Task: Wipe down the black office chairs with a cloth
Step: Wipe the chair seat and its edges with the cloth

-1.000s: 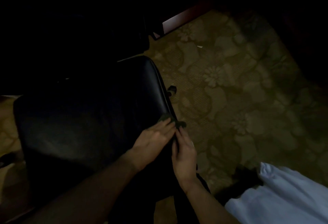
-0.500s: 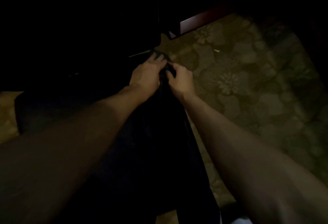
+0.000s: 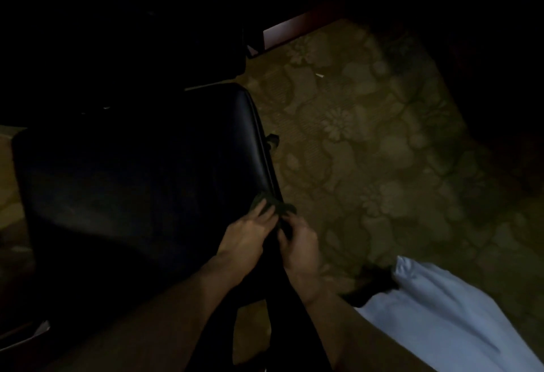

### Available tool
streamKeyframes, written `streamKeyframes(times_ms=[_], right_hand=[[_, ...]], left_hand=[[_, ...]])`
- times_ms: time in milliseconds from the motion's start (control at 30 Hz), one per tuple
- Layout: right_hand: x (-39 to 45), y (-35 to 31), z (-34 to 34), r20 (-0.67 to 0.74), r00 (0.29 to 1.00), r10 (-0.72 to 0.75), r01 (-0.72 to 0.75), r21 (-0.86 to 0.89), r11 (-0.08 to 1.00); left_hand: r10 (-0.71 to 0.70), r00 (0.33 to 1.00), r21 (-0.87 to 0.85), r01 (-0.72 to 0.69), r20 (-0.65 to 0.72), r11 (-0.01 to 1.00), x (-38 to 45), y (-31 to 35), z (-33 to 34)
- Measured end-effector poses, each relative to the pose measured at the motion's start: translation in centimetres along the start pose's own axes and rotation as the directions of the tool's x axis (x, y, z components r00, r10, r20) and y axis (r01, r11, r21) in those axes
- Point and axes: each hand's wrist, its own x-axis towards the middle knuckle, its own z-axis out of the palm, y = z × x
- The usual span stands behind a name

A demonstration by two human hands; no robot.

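The room is very dim. A black office chair seat (image 3: 132, 183) fills the left and middle of the view. A dark green cloth (image 3: 272, 205) lies over the seat's right edge. My left hand (image 3: 247, 237) presses on the cloth from the seat side with fingers laid fairly flat. On the outer side of that edge, my right hand (image 3: 300, 242) grips the cloth with curled fingers. Both hands sit close together near the seat's near right corner.
A patterned carpet (image 3: 382, 150) spreads to the right. A chair caster (image 3: 272, 140) pokes out beside the seat edge. A reddish wooden furniture base (image 3: 291, 30) stands at the back. A pale blue garment (image 3: 441, 312) shows at the lower right.
Half a second ago both hands were stretched out at the seat's far right corner; they have now slid back along the right edge with the cloth to the near end.
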Motion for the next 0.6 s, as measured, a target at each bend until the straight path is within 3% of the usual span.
streamKeyframes(times_ms=[133, 300, 367, 467, 500, 600], right_hand=[[-1.9, 0.3, 0.0, 0.075, 0.994, 0.075, -0.068, -0.087, 0.994], [-1.6, 0.6, -1.3, 0.111, 0.979, 0.168, -0.162, -0.059, 0.985], [-1.4, 0.3, -1.5, 0.126, 0.971, 0.201, -0.188, -0.107, 0.976], [-1.1, 0.0, -1.3, 0.179, 0.966, 0.186, -0.146, -0.214, 0.966], [-0.8, -0.2, -1.4, 0.185, 0.965, 0.184, -0.138, -0.237, 0.962], [-0.6, -1.3, -1.9, 0.232, 0.963, 0.136, -0.072, -0.266, 0.961]], left_hand=[[-0.035, 0.999, -0.097, 0.033, -0.027, 0.995, -2.6, 1.3, 1.7], [-0.221, 0.973, -0.265, 0.196, -0.067, 0.944, -4.4, 2.2, 2.5], [-0.355, 0.933, -0.339, 0.314, -0.064, 0.887, -4.3, 2.4, 2.1], [-0.601, 0.798, -0.504, 0.508, -0.028, 0.698, -3.9, 2.3, 1.9], [-0.649, 0.761, -0.531, 0.55, 0.001, 0.644, -3.9, 2.1, 2.0], [-0.676, 0.73, -0.466, 0.634, 0.096, 0.618, -4.5, 1.8, 2.0]])
